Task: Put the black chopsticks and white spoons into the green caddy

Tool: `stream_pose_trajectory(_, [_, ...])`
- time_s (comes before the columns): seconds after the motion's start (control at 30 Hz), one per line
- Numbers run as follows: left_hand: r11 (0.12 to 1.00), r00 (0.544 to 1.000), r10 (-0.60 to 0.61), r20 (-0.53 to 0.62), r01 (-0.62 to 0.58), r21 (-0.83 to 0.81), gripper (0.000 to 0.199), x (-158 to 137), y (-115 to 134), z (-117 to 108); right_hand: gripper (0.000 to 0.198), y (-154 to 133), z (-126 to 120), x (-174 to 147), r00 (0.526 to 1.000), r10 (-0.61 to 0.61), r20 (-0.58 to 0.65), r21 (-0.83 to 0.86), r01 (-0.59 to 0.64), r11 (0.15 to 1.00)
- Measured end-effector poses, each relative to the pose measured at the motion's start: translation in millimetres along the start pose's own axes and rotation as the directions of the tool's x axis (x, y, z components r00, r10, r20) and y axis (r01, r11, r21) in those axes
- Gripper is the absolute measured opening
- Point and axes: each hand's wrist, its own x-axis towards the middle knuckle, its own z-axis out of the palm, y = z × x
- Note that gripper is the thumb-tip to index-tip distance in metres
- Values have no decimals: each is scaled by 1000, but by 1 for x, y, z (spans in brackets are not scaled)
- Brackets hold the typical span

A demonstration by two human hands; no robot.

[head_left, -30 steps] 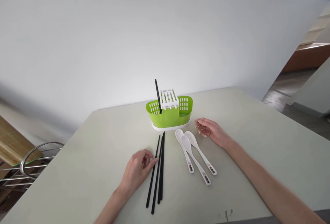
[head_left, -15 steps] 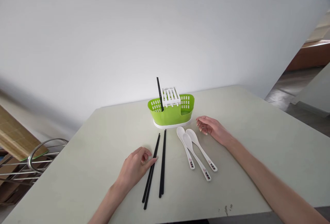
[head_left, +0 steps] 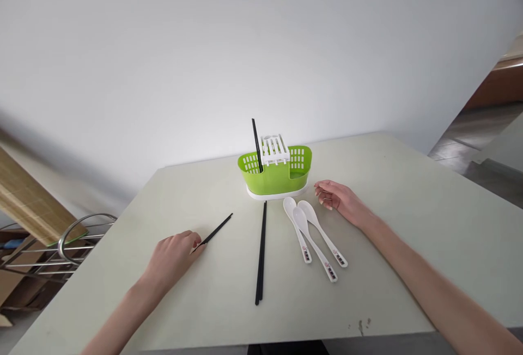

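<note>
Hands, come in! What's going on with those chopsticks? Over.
Left hand shut on black chopsticks. Right hand open, flat on table beside three white spoons. More black chopsticks lie loose.

One head-worn view looks forward and down from the near edge of the worktop [head_left: 408,202], facing the far wall [head_left: 204,44].
</note>
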Motion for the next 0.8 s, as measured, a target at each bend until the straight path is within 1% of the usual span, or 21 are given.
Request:
stream_pose_trajectory(0.17, [997, 1000, 12, -22, -10, 80, 29, -3, -2, 2, 34, 1, 1, 0, 1000, -1, -6, 2, 1, 1000])
stream_pose_trajectory(0.3, [980, 999, 35, -5, -34, 198, 28, -1, 0, 4, 35, -1, 1, -1, 1000, -7, -8, 4, 7, 1000])
stream_pose_trajectory(0.37, [974, 999, 53, 8, -53, 221, 29, 1, 3, 1, 35, -2, 2, -1, 1000, -6, -3, 7, 6, 1000])
stream_pose_trajectory(0.43, [985, 998, 61, -16, -58, 163, 28, 3, 8, -5, 35, -2, 2, -1, 1000, -9, 0, 11, 9, 1000])
stream_pose_trajectory(0.47, [992, 997, 61, -54, -55, 112, 27, 4, 11, -9, 35, -2, 2, -1, 1000, -12, 0, 14, 12, 1000])
stream_pose_trajectory(0.53, [998, 981, 44, -189, -49, -27, 24, 6, 21, -19, 36, -3, 3, -1, 1000, -20, 2, 20, 20, 1000])
stream_pose_trajectory(0.6, [971, 935, -21, -353, -65, -229, 25, 8, 35, -26, 36, -3, 5, -2, 1000, -24, 9, 18, 24, 1000])
stream_pose_trajectory(0.63, [928, 907, -80, -412, -83, -363, 27, 10, 43, -29, 35, -3, 6, -3, 1000, -24, 15, 17, 24, 1000])
stream_pose_trajectory(0.67, [855, 885, -151, -440, -106, -507, 31, 13, 53, -30, 35, -3, 8, -3, 1000, -23, 21, 15, 22, 1000])
stream_pose_trajectory(0.7, [754, 875, -216, -433, -132, -643, 34, 17, 64, -29, 35, -4, 10, -4, 999, -22, 27, 15, 21, 1000])
stream_pose_trajectory(0.73, [635, 877, -264, -401, -155, -757, 37, 21, 75, -26, 35, -4, 12, -5, 999, -21, 34, 16, 20, 1000])
stream_pose_trajectory(0.77, [515, 888, -286, -360, -174, -839, 40, 25, 86, -22, 34, -4, 14, -5, 999, -21, 42, 19, 20, 1000])
stream_pose_trajectory(0.8, [408, 904, -282, -322, -192, -893, 42, 30, 97, -17, 34, -5, 16, -6, 998, -23, 51, 19, 22, 1000])
